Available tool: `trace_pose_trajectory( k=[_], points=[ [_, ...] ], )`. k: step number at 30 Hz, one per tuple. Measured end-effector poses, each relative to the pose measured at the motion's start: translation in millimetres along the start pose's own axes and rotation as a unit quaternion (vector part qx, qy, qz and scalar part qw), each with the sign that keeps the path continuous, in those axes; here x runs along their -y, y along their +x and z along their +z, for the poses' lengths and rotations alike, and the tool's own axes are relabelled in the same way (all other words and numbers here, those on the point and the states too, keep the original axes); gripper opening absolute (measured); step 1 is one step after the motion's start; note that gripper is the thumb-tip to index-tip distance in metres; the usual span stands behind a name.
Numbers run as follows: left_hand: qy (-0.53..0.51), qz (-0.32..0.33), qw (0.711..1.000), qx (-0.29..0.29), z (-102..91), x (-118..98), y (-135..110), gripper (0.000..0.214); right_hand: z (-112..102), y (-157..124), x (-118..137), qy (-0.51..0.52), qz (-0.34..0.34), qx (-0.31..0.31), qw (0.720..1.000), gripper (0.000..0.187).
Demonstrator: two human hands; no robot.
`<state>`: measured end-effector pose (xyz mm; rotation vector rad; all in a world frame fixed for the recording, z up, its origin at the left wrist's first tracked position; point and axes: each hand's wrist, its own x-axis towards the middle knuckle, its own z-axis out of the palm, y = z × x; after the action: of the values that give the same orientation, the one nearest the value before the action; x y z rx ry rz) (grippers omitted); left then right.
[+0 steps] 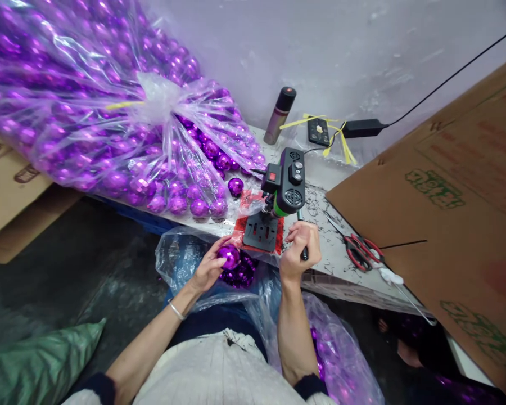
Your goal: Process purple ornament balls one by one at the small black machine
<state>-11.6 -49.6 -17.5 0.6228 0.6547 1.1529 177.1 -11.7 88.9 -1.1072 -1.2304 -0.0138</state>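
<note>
My left hand [208,266] is closed round a shiny purple ball [229,256], held just in front of the black base plate [260,232] of a small black bench drill [289,181]. My right hand [300,247] grips the drill's black lever handle [303,251] at the machine's right side. Below the left hand, several more purple balls [239,275] lie in an open clear plastic bag [181,259] on my lap. One loose purple ball [235,186] rests on the table behind the drill.
A huge tied plastic bag of purple balls [109,112] fills the left of the table. Red-handled scissors [360,250] lie to the right, beside a large cardboard sheet [447,214]. A spray can [280,115], a power adapter [362,128] and a cable stand near the wall.
</note>
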Motion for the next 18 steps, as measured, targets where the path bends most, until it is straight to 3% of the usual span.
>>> trace_pose_trajectory(
  k=[5,13,18],
  points=[
    [-0.025,-0.019,0.999,0.023,4.9,-4.1,2.1,0.07,0.5,-0.8,-3.2,0.002,-0.011,-0.004,1.0,0.04],
    [0.004,-0.021,0.999,-0.041,1.0,8.4,9.4,0.072,-1.3,-0.5,-0.9,-0.008,-0.004,0.007,1.0,0.04],
    [0.039,-0.02,0.998,-0.048,-1.6,6.5,9.5,0.066,-1.9,-1.7,-1.4,-0.014,0.002,0.008,1.0,0.042]
  ],
)
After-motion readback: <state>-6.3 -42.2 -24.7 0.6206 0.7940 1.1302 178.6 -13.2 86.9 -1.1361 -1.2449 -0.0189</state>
